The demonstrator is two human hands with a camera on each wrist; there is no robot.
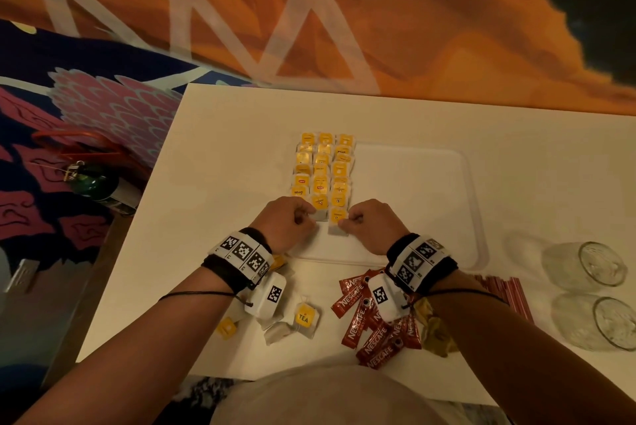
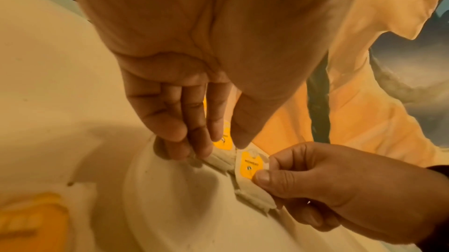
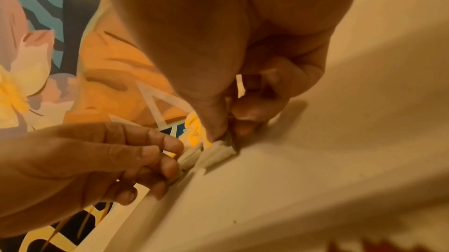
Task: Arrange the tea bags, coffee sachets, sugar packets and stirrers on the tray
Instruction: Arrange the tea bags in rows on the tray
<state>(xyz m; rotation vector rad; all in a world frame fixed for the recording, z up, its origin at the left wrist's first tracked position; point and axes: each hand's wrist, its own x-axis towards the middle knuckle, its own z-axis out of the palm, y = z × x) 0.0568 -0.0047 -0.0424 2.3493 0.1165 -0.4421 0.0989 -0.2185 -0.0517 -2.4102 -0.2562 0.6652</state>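
A pale tray lies on the white table. Yellow-labelled tea bags fill three rows on its left part. At the near end of those rows both hands work side by side. My right hand pinches a tea bag by its edge between thumb and fingers; the left wrist view shows this tea bag's yellow label. My left hand pinches the neighbouring tea bag, its fingertips down on the bag's paper. Loose tea bags, red coffee sachets and striped stirrers lie on the table in front of the tray.
Two clear glasses lie on their sides at the table's right end. Crumpled yellowish packets sit beside the sachets. A green bottle lies on the patterned floor to the left. The right part of the tray holds nothing.
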